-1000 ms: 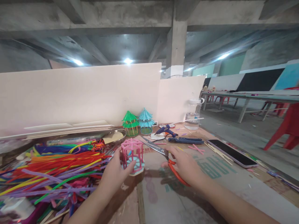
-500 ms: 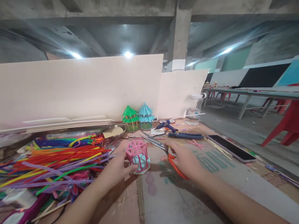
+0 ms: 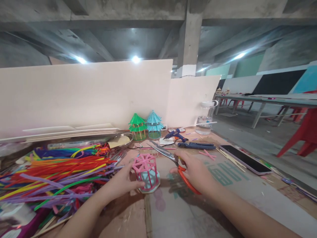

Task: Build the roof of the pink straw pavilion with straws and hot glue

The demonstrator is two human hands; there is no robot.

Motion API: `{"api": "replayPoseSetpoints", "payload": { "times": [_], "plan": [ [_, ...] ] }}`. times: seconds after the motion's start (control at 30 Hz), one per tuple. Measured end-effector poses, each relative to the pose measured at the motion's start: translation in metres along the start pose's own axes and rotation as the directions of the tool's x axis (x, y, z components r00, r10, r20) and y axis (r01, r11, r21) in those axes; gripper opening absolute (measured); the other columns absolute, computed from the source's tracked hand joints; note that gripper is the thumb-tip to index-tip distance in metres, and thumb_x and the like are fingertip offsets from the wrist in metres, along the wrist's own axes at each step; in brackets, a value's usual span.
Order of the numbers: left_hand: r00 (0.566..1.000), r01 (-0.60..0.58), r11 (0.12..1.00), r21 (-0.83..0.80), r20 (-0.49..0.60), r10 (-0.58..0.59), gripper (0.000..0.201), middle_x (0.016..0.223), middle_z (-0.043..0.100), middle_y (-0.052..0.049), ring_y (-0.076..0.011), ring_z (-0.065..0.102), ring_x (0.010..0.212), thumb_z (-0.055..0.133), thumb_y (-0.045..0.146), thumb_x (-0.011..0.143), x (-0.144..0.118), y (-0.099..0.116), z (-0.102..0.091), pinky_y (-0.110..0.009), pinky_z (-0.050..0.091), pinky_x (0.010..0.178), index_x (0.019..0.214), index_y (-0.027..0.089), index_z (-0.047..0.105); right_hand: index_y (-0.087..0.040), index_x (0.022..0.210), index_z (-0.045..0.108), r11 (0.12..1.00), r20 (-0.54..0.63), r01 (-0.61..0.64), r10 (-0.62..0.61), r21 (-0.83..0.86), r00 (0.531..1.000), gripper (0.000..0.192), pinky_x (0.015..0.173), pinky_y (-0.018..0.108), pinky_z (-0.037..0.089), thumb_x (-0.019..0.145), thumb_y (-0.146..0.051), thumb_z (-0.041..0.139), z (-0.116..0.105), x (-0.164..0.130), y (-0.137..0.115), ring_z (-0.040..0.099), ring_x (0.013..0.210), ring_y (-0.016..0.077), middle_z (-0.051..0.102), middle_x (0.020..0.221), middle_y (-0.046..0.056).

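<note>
Head view: unreadable teal print on cardboard

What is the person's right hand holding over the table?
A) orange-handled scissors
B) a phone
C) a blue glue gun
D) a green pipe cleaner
A: the right hand grips the orange-handled scissors, whose blades point toward the pink frame model that the left hand holds. The glue gun and phone lie untouched farther back on the table.
</note>
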State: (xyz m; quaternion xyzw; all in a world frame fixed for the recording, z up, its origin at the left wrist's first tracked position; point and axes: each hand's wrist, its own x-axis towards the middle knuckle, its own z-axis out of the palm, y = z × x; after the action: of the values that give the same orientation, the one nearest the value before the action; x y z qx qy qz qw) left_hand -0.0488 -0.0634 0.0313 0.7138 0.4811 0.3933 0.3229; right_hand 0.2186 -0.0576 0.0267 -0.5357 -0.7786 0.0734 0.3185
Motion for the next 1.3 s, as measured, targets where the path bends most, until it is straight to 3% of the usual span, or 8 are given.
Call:
{"api": "replayPoseSetpoints", "payload": {
  "times": [0.17,0.37,0.6,0.73,0.9,1.0,1.17,1.3],
  "plan": [
    [0.998,0.021,1.0,-0.018,-0.057,-0.022,0.057,0.1,0.075,-0.009,-0.029,0.071,0.096,0.077,0.028,0.063,0.002,-0.002,0.006,-0.043,0.06,0.082,0.118,0.023,0.065,-0.019,0.12,0.063,0.999,0.003,0.0,0.0,0.045,1.0,0.037,0.077,0.035,0.049,0.084,-0.029,0.068,0.002,-0.002,-0.001,0.063,0.088,0.0237,0.068,0.103,0.008],
    [0.972,-0.059,0.998,-0.003,-0.229,0.057,0.052,0.115,0.071,-0.01,-0.0289,0.066,0.107,0.075,0.032,0.063,0.008,0.0,0.005,-0.043,0.052,0.097,0.112,0.019,0.063,-0.02,0.12,0.062,0.995,-0.014,0.097,-0.097,0.012,0.995,0.043,0.081,0.038,0.051,0.082,-0.038,0.072,0.008,-0.005,-0.001,0.064,0.097,0.0276,0.067,0.108,0.011],
    [0.967,-0.013,0.996,-0.088,-0.254,-0.01,0.046,0.101,0.071,-0.009,-0.0275,0.069,0.096,0.074,0.041,0.065,0.005,0.003,0.009,-0.044,0.055,0.089,0.102,0.019,0.058,-0.019,0.115,0.063,0.985,-0.014,0.156,-0.157,-0.073,0.987,0.039,0.077,0.036,0.051,0.087,-0.045,0.066,0.006,-0.008,-0.006,0.064,0.091,0.0265,0.067,0.103,0.012],
    [0.973,-0.027,0.991,-0.129,-0.231,-0.004,0.042,0.1,0.07,-0.008,-0.0258,0.069,0.095,0.072,0.042,0.067,0.006,0.005,0.011,-0.042,0.056,0.086,0.099,0.02,0.057,-0.019,0.119,0.062,0.987,-0.032,0.133,-0.137,-0.095,0.99,0.041,0.078,0.036,0.05,0.087,-0.044,0.067,0.007,-0.008,-0.006,0.064,0.094,0.0268,0.067,0.105,0.012],
    [0.99,-0.007,0.999,-0.053,-0.142,-0.001,0.034,0.097,0.071,-0.007,-0.0265,0.068,0.094,0.073,0.04,0.068,0.007,-0.002,0.012,-0.043,0.058,0.086,0.094,0.02,0.063,-0.02,0.119,0.063,0.989,-0.052,0.106,-0.112,-0.105,0.992,0.04,0.079,0.036,0.05,0.087,-0.044,0.066,0.011,-0.006,-0.002,0.064,0.091,0.0257,0.067,0.103,0.011],
    [0.994,-0.017,0.999,-0.032,-0.106,0.013,0.042,0.11,0.069,-0.009,-0.0288,0.067,0.103,0.076,0.035,0.063,0.009,-0.008,0.009,-0.042,0.058,0.085,0.1,0.02,0.065,-0.02,0.121,0.062,0.991,-0.015,0.06,-0.063,-0.119,0.998,0.04,0.078,0.036,0.05,0.088,-0.044,0.065,0.011,-0.004,-0.001,0.065,0.092,0.0264,0.067,0.105,0.011],
    [0.986,0.087,0.996,-0.035,-0.142,-0.091,0.065,0.114,0.068,-0.012,-0.0282,0.07,0.095,0.08,0.035,0.055,0.01,-0.015,0.005,-0.041,0.06,0.077,0.114,0.017,0.059,-0.02,0.119,0.063,0.993,-0.009,0.04,-0.042,-0.111,0.999,0.035,0.08,0.037,0.05,0.089,-0.039,0.064,0.011,-0.002,0.003,0.065,0.098,0.027,0.067,0.11,0.012],
    [0.993,0.112,0.991,-0.079,-0.024,-0.114,0.062,0.125,0.069,-0.01,-0.0283,0.069,0.106,0.074,0.025,0.063,0.003,-0.014,0.012,-0.04,0.058,0.087,0.123,0.021,0.057,-0.02,0.118,0.064,0.996,-0.024,0.037,-0.039,-0.081,0.999,0.035,0.077,0.036,0.05,0.087,-0.037,0.064,0.013,0.0,0.008,0.065,0.091,0.026,0.068,0.103,0.011]
  ]
}}
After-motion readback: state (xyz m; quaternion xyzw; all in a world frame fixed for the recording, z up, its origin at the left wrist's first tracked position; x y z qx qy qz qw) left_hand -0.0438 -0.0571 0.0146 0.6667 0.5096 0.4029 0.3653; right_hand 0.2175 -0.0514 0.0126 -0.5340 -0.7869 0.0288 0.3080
